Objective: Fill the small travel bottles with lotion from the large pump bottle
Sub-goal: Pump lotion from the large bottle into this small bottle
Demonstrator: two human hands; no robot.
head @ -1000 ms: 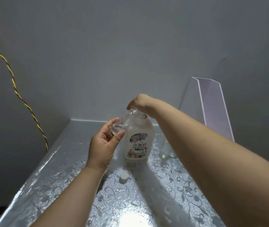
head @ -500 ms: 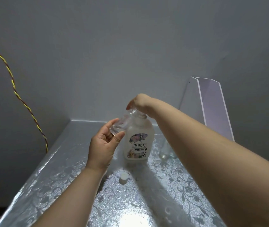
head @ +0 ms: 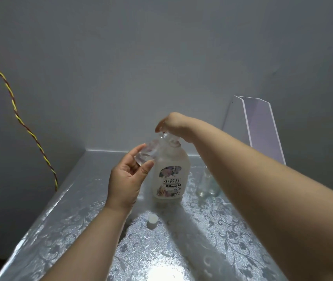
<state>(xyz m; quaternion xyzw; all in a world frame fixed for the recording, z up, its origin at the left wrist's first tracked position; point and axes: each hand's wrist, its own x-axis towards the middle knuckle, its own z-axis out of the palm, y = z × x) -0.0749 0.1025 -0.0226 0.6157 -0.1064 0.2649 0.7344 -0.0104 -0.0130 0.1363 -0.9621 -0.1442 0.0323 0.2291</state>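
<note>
The large white pump bottle point(head: 169, 175) with a flowered label stands upright in the middle of the table. My right hand point(head: 172, 123) sits on top of its pump head, fingers bent down over it. My left hand point(head: 128, 175) grips a small clear travel bottle point(head: 148, 152), tilted with its mouth up under the pump nozzle. A small white cap point(head: 152, 221) lies on the table in front of the pump bottle. More clear small bottles point(head: 207, 183) stand to the right, partly hidden behind my right forearm.
The table point(head: 60, 230) has a shiny silver cloth with a floral pattern and meets a grey wall at the back. A white angled panel point(head: 261, 128) leans at the back right. A twisted yellow-and-red cable point(head: 15, 110) hangs along the left wall.
</note>
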